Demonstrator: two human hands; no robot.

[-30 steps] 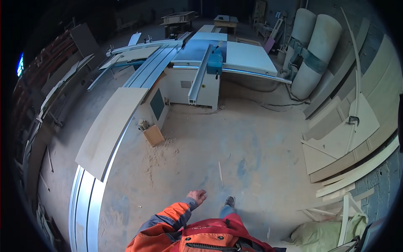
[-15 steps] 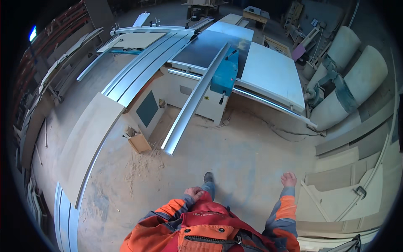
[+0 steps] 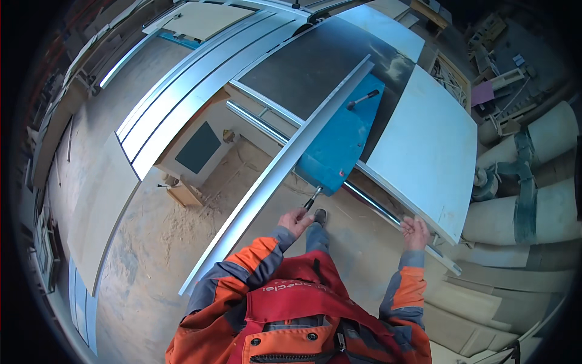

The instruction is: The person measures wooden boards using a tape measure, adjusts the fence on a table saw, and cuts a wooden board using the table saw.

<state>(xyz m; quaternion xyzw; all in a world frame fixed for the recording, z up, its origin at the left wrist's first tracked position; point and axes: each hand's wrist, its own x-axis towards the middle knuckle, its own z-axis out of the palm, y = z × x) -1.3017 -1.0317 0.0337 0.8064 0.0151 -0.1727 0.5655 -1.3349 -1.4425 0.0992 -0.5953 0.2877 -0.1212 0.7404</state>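
Observation:
My left hand (image 3: 295,222) is closed around the black grip of a clamp lever (image 3: 312,199). That lever sticks out from the near end of a blue rip fence body (image 3: 339,145) on a table saw. A long aluminium fence rail (image 3: 273,179) runs along the body's left side, its near end close to my left forearm. My right hand (image 3: 415,232) is at the round steel guide bar (image 3: 373,204), beside the near edge of the white extension table (image 3: 430,145). Its fingers look loosely apart; whether they touch the bar or the edge is unclear.
A dark saw table (image 3: 303,67) lies beyond the fence, with a grooved sliding table (image 3: 200,79) to its left. A wooden panel (image 3: 100,206) rests on the sliding table's near part. Pale dust bags (image 3: 545,206) and leaning boards (image 3: 485,300) stand at the right. Sawdust covers the floor.
I have stepped up to the saw. My left hand has gone from my front to the clamp lever, and my right hand has come to the guide bar.

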